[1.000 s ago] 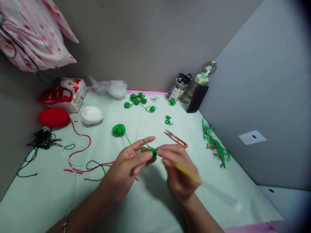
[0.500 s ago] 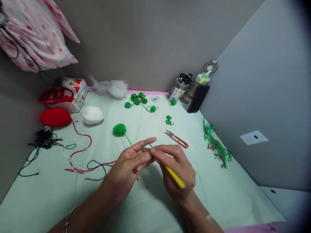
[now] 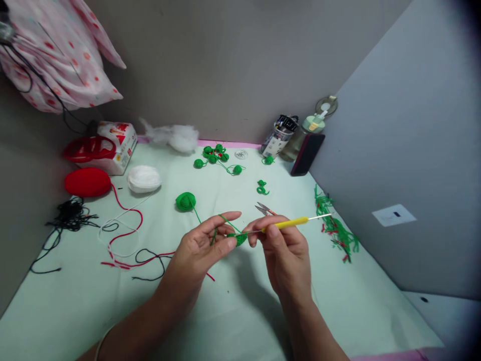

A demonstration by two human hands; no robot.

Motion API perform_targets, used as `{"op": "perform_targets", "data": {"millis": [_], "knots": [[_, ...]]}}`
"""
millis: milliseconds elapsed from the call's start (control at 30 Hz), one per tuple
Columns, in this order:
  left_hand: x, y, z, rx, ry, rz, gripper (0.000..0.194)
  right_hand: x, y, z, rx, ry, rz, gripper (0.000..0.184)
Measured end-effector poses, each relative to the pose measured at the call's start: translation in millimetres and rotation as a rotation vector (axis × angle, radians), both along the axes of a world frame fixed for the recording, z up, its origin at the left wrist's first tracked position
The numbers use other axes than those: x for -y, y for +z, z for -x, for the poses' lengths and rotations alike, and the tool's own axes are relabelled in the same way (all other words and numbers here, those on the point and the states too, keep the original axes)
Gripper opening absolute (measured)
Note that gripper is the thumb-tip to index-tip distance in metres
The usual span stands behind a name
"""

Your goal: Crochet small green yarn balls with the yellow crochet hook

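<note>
My left hand point(image 3: 205, 248) pinches a small green crochet piece point(image 3: 240, 239) between thumb and fingers, with green yarn looped over the raised index finger. That yarn runs back to a green yarn ball point(image 3: 185, 201) on the table. My right hand point(image 3: 283, 250) grips a yellow-handled crochet hook point(image 3: 289, 223) close to the green piece, the handle pointing right and its metal end sticking out past the hand. Both hands hover above the pale green table cover point(image 3: 240, 311).
Orange snips point(image 3: 267, 208) lie just behind my right hand. Red yarn point(image 3: 87, 182), white yarn point(image 3: 144, 179), black thread point(image 3: 67, 216), several green crochet balls point(image 3: 216, 156), stuffing point(image 3: 173, 135), a jar point(image 3: 278, 135), a bottle point(image 3: 306, 130) and green yarn scraps point(image 3: 336, 228) ring the table.
My right hand has swung the crochet hook from pointing down toward me up to level, pointing right. The left hand stays put with the green piece.
</note>
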State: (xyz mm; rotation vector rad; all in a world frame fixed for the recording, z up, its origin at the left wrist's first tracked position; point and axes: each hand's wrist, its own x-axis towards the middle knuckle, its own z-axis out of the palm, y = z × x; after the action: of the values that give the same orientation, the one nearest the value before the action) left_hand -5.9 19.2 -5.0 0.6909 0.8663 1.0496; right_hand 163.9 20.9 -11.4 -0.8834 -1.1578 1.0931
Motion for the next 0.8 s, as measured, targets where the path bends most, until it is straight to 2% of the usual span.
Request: {"op": "perform_targets", "data": {"millis": [133, 267, 333, 400, 467, 533, 633, 700, 800], "knots": [[0, 2.6, 1, -0.055, 0.06, -0.024, 0.035, 5, 0.9, 2, 0.124, -0.058, -0.071, 0.021], [2, -0.2, -3, -0.151, 0.125, -0.094, 0.037, 13, -3.1, 3, 0.488, -0.113, -0.37, 0.03], [2, -1.7, -5, -0.108, 0.131, -0.079, 0.044, 16, -5.4, 2, 0.715, -0.13, -0.507, 0.036], [1, -1.4, -6, 0.028, 0.077, 0.013, 0.051, 17, -6.4, 1, 0.866, -0.16, -0.584, 0.038], [-1, 0.8, -5, 0.179, 0.003, 0.137, 0.052, 16, -5.3, 0, 0.8, -0.189, -0.559, 0.037], [-4, 3.4, -3, 0.264, -0.036, 0.207, 0.046, 12, -2.8, 0, 0.541, -0.197, -0.426, 0.031], [-6, 4.0, -1, 0.243, -0.009, 0.174, 0.044, 4, 0.6, 1, 0.18, -0.151, -0.21, 0.022], [-4, 1.4, -2, 0.178, -0.007, 0.109, 0.045, 1, 1.5, 4, 0.131, -0.098, -0.158, 0.019], [0, -3.5, -5, 0.092, 0.002, 0.026, 0.044, 2, 0.9, 9, 0.243, -0.101, -0.191, 0.017]]}}
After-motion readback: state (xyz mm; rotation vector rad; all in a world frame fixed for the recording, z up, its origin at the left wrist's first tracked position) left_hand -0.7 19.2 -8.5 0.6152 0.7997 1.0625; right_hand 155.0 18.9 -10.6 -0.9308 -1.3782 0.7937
